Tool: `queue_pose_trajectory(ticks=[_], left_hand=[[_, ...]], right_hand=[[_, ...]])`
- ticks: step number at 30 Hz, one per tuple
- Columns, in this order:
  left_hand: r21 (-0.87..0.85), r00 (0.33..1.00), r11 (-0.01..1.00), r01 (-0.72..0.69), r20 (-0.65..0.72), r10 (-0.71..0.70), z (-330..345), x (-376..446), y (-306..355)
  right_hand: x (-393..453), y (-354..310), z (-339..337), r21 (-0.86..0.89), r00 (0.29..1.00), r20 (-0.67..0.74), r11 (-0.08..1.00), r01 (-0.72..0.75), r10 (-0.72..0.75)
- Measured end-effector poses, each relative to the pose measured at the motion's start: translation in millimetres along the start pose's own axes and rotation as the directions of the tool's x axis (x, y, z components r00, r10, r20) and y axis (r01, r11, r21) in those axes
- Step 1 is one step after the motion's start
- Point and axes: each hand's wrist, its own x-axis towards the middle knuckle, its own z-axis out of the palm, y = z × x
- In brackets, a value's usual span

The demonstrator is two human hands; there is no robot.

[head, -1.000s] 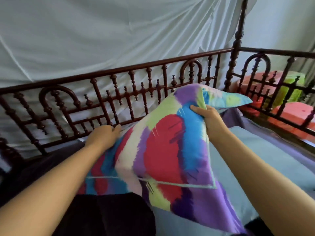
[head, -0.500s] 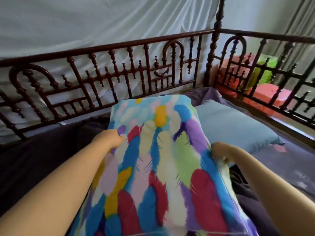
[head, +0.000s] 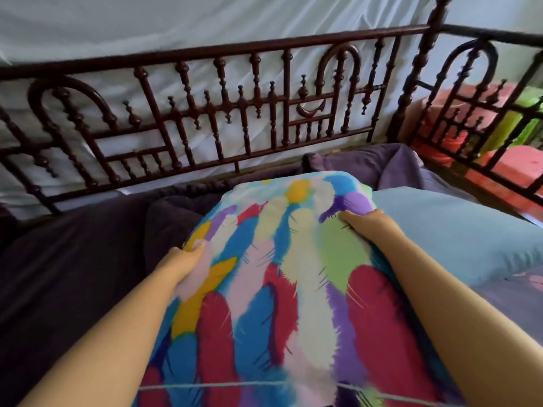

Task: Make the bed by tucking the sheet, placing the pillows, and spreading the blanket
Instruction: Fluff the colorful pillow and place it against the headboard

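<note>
Head: hands (head: 188,259) grip pillow (head: 282,274) (both).

Both your bare forearms reach forward from the lower corners. Your left hand (head: 188,261) sits lower and nearer you, fingers curled and pinched onto the pillow's (head: 288,274) left edge. Your right hand (head: 363,223) is extended farther, knuckles up, fingers closed on the pillow's upper right side. Your wrists are straight.
</note>
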Motion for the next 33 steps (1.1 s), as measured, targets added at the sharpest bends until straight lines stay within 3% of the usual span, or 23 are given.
queue_pose_trajectory(ticks=[4, 7, 9, 13, 17, 25, 33], left_hand=[[-0.361, 0.969, 0.924, 0.127, 0.244, -0.038, 7, 30, -17], [-0.473, 0.931, 0.855, 0.212, 0.364, -0.03, 13, 33, -22], [-0.523, 0.93, 0.828, 0.2, 0.368, 0.008, 13, 30, -25], [-0.589, 0.992, 0.804, 0.079, 0.123, -0.007, -1, 8, -20], [-0.585, 0.987, 0.801, -0.128, -0.158, 0.042, -21, -41, -7], [-0.591, 0.847, 0.691, -0.417, -0.528, 0.06, -98, -130, -45], [-0.552, 0.71, 0.69, -0.468, -0.7, -0.078, -186, -182, -158]], right_hand=[[15, 8, 10, 0.103, 0.998, 0.027, 0.993, -0.057, 0.055], [15, 16, 15, 0.153, 0.998, 0.042, 0.987, -0.056, 0.05], [11, 21, 16, 0.172, 0.999, 0.02, 0.984, -0.046, 0.043], [1, 21, 8, 0.222, 0.998, -0.061, 0.975, -0.002, 0.016], [-23, 10, -15, 0.232, 0.99, -0.131, 0.969, 0.081, -0.051], [-119, -39, -43, 0.283, 0.881, -0.341, 0.857, 0.43, -0.329], [-209, -95, 28, 0.478, 0.872, -0.209, 0.732, 0.486, -0.443]])
